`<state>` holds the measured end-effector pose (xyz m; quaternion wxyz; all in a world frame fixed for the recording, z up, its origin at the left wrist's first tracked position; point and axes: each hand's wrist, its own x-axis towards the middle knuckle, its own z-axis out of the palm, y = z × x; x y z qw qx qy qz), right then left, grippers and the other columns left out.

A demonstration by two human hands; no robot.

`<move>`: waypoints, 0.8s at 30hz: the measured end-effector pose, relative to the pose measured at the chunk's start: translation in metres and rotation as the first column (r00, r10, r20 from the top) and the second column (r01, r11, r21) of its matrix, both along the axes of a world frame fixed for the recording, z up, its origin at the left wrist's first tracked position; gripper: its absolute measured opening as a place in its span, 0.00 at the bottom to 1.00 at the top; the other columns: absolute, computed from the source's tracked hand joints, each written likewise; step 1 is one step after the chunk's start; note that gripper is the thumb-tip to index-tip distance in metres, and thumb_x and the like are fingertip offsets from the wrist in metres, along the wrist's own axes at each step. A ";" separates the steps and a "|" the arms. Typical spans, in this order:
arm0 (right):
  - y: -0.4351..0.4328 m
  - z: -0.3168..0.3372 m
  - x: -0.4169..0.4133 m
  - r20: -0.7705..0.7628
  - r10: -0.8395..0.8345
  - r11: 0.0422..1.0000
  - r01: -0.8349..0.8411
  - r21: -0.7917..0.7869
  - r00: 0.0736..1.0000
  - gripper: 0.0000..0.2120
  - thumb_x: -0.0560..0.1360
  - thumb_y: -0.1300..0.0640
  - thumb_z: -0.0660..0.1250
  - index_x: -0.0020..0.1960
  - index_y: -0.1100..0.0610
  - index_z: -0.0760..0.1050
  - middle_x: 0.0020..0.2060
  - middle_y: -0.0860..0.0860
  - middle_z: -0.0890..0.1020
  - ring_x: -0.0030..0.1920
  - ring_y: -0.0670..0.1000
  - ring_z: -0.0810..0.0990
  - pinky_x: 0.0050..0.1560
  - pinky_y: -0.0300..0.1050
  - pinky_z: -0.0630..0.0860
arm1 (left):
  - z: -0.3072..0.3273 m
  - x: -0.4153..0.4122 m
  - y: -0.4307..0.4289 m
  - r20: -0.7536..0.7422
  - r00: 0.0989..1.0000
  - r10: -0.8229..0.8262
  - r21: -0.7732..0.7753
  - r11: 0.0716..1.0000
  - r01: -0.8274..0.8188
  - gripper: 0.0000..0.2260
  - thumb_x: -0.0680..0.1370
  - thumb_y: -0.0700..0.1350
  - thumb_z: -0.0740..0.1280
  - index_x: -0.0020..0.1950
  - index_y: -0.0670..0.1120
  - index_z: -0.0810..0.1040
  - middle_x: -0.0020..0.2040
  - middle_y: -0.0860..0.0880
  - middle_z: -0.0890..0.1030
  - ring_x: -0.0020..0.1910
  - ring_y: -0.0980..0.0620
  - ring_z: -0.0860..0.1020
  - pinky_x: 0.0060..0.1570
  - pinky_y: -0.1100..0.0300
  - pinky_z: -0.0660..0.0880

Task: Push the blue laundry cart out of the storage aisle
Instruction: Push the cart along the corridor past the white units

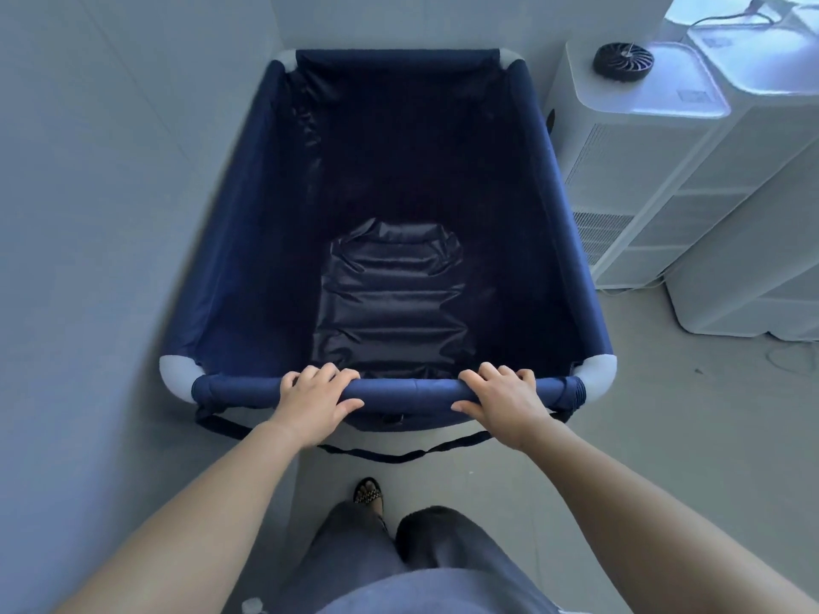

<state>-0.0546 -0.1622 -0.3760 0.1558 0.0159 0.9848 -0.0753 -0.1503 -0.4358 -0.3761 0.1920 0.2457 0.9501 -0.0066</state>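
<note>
I am seeing the blue laundry cart [390,223] sitting empty in the middle of the view, its far end tucked into the corner against the far wall and its left side running close along the left wall [102,179]. The left hand [317,403] and right hand [505,403] are both wrapping over the cart's near padded rail [410,389], set apart from each other, fingers curling over the top and thumbs under. To the right, white appliance units [656,170] are standing near the cart, a small black fan [623,59] resting on the nearer one, and a dark strap [399,456] is hanging below the rail over the grey floor [620,414].
</note>
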 end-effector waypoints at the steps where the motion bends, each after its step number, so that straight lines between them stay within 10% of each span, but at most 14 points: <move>1: 0.001 -0.001 -0.001 -0.010 0.010 1.000 -0.010 0.000 1.000 0.21 0.76 0.36 0.51 0.61 0.47 0.65 0.50 0.48 0.73 0.50 0.53 0.72 0.54 0.52 0.65 | -0.002 0.001 0.000 -0.015 1.000 0.005 0.008 1.000 -0.005 0.19 0.79 0.61 0.54 0.69 0.58 0.64 0.61 0.55 0.71 0.61 0.51 0.68 0.63 0.51 0.60; 24: 0.002 -0.005 -0.001 -0.065 0.017 1.000 -0.015 0.020 0.998 0.21 0.76 0.35 0.51 0.61 0.47 0.66 0.51 0.48 0.74 0.50 0.53 0.73 0.49 0.50 0.63 | -0.004 0.002 -0.002 -0.081 0.997 -0.007 0.061 0.998 0.012 0.18 0.79 0.60 0.54 0.67 0.58 0.65 0.58 0.57 0.73 0.58 0.52 0.70 0.59 0.53 0.60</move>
